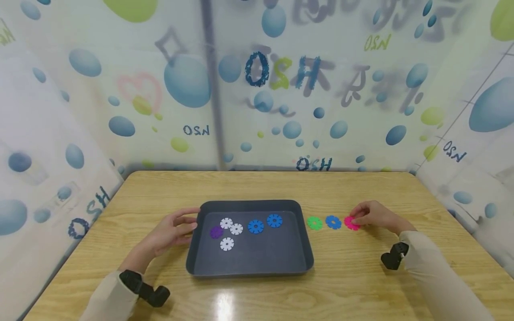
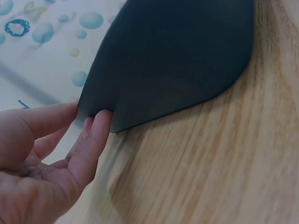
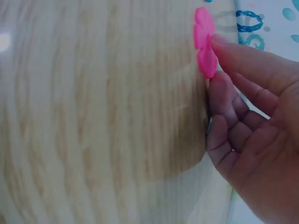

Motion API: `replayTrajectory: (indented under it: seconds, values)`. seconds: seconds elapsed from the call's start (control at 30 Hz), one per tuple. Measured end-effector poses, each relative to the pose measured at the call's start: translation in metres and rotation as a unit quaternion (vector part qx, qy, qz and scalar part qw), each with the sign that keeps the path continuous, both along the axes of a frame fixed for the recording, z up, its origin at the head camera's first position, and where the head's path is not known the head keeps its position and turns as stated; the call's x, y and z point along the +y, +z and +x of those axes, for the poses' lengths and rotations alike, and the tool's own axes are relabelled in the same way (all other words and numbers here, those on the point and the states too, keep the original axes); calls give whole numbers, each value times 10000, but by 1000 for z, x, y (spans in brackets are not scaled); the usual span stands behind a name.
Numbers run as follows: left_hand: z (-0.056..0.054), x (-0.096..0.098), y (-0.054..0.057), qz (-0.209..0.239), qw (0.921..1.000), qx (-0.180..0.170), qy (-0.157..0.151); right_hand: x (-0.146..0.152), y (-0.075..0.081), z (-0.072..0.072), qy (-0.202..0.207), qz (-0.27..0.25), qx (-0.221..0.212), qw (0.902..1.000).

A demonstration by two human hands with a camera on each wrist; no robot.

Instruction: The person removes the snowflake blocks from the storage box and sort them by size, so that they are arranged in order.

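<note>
Pale wall cloth (image 1: 345, 49) with blue drop shapes hangs behind the wooden table (image 1: 164, 191), and from my distant seat I see two hands at work. My attention goes to the right hand (image 1: 375, 216): it pinches the pink disc (image 1: 350, 224), which is to the right of the dark tray (image 1: 261, 261), at the outer end of a short row. Nearer to the tray are the green disc (image 1: 311, 224) and then the blue disc (image 1: 329, 222), each apart from the next. Whether the pink one is lifted or rests on the wood, I cannot tell surely. The left hand (image 1: 172, 231) has its fingers rather straight, touching the left wall of the tray; I judge that it only steadies and does not clasp.

For doing this step well, I would ask for a light pinch on the notched edge, because such a thin piece may flip if pressed on one side only. The fingertips should avoid the blue neighbour, and the left contact should be gentle, so that the tray does not slide.
</note>
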State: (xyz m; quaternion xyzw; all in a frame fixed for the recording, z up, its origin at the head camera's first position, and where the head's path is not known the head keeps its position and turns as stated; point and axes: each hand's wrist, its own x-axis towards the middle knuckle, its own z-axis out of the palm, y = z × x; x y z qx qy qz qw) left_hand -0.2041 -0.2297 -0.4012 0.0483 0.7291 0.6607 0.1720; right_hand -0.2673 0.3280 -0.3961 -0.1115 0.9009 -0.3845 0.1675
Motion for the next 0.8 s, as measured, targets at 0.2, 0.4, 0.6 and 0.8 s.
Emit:
replayTrajectory:
  seconds: [0.2, 0.4, 0.6, 0.8]
  values:
    - [0, -1, -1, 9, 10000, 0, -47, -3, 10, -2, 133, 161, -131, 9997]
    - [-1, -2, -2, -8, 10000, -10, -84, -22, 31, -2, 488, 176, -21, 9987]
    - [-1, -3, -1, 25, 10000, 12, -83, -58, 47, -3, 1067, 132, 221, 9940]
    - [0, -3, -3, 37, 9999, 26, -91, -100, 56, -3, 1673, 83, 430, 9849]
